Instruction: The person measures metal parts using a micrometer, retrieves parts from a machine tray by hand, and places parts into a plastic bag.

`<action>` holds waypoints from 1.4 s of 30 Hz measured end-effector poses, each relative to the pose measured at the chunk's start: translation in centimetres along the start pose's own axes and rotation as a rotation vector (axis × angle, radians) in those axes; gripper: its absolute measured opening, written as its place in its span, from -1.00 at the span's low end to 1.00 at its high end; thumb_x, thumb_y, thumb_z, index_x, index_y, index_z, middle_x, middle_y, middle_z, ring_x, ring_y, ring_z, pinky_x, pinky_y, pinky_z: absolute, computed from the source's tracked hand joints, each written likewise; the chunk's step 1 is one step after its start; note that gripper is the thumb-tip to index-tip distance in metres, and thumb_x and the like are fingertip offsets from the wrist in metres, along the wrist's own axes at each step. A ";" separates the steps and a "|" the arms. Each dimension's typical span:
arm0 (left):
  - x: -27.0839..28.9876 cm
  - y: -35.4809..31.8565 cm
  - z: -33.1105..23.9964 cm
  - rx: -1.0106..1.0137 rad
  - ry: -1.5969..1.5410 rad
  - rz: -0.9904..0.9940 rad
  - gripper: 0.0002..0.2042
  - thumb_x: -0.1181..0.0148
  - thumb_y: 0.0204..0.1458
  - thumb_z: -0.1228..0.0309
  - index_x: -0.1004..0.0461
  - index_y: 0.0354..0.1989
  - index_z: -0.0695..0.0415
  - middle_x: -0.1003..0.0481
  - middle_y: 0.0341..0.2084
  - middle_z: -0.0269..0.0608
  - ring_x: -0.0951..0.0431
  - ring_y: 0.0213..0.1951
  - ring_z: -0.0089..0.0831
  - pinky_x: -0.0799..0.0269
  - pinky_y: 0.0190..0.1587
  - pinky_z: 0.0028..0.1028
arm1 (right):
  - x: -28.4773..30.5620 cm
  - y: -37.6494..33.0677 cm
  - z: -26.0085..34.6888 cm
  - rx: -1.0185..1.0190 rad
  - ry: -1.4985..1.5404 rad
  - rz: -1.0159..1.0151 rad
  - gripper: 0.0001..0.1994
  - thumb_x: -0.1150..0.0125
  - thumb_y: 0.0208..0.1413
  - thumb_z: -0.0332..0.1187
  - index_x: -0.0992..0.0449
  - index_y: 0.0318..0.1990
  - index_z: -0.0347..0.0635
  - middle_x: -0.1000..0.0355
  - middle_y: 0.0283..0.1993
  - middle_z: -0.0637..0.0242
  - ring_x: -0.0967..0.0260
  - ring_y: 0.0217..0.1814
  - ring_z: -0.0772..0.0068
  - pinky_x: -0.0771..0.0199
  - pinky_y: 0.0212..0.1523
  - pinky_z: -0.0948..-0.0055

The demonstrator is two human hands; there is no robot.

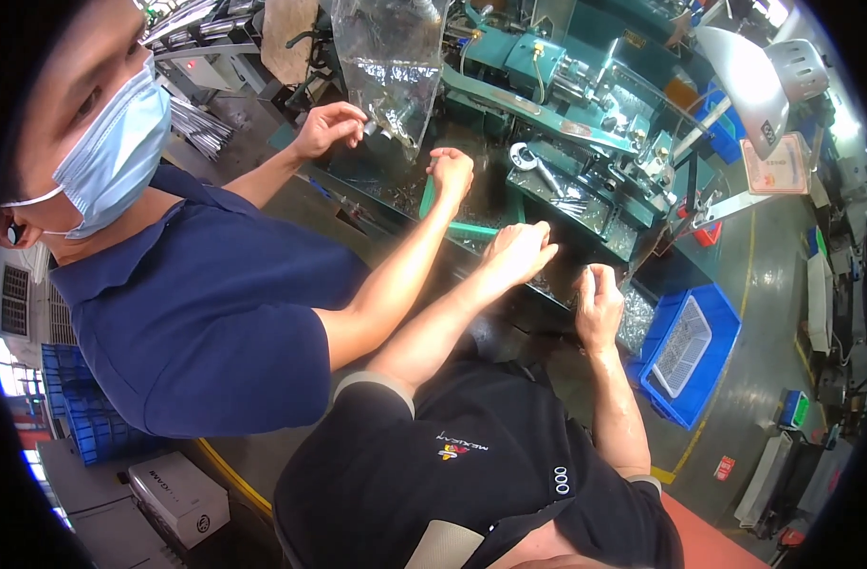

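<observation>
Both of the wearer's hands work at the dark tray of the green metal machine (547,104) in the middle of the frame. In this 1 head view, the left hand (517,252) lies flat and mostly open, fingers stretched forward and palm down, resting on the dark tray of small shiny metal parts (585,213); whether it has any part under it I cannot tell. The right hand (597,303) sits lower right of it, curled nearly closed with the thumb up, seemingly pinching something small and pale, too small to identify. Just right of that hand, more shiny parts lie heaped at the tray's edge, and beyond them, lower right, stands a blue plastic crate with a white mesh insert (685,346).

A co-worker in a dark blue shirt (206,313) leans in from the left of the frame. That person's 2 hands are apart from the wearer's: one hand (331,126) at upper centre grips the lower edge of a clear plastic bag (391,57) hanging there, the other (451,173) is fisted around a green handle over the tray.

Judging by this, the step in hand looks like sorting or gathering loose parts from the tray. A next move would call for a careful fingertip pinch, since the parts are tiny and piled touching each other.
</observation>
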State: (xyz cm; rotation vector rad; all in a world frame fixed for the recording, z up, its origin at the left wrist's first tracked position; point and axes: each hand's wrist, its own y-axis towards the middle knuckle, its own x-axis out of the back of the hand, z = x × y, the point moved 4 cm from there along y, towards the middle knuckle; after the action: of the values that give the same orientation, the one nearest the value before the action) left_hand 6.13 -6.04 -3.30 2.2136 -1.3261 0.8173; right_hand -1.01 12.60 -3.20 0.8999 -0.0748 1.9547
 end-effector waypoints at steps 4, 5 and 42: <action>-0.3 -0.2 0.3 0.005 0.001 0.021 -0.72 -0.29 0.17 0.19 -0.53 -0.28 0.20 -0.63 -0.43 0.06 -0.66 -0.30 0.07 -0.55 -0.24 -0.06 | -0.2 -0.2 -0.3 0.023 0.000 -0.007 -0.85 -0.11 0.41 -0.36 -0.52 -0.13 -0.26 -0.57 -0.43 0.22 -0.57 -0.40 0.31 -0.52 -0.32 0.33; -0.4 -0.2 0.3 0.013 -0.003 0.019 -0.71 -0.28 0.17 0.18 -0.53 -0.28 0.21 -0.63 -0.43 0.06 -0.66 -0.30 0.07 -0.54 -0.24 -0.06 | -0.3 -0.2 -0.4 0.012 0.010 -0.001 -0.85 -0.11 0.41 -0.36 -0.52 -0.13 -0.25 -0.57 -0.44 0.23 -0.56 -0.41 0.31 -0.52 -0.32 0.33; -0.3 0.2 0.3 0.005 0.041 -0.006 -0.73 -0.32 0.16 0.21 -0.51 -0.29 0.20 -0.62 -0.45 0.04 -0.66 -0.32 0.05 -0.56 -0.24 -0.08 | -0.4 0.0 -0.6 0.036 0.012 -0.011 -0.85 -0.11 0.41 -0.35 -0.52 -0.11 -0.24 -0.57 -0.42 0.22 -0.56 -0.40 0.32 -0.51 -0.33 0.33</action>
State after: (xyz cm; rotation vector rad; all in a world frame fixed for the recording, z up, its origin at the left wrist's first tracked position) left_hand 5.94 -6.11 -3.70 2.1921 -1.2993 0.8596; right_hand -1.25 12.53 -3.81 0.9098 -0.0277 1.9565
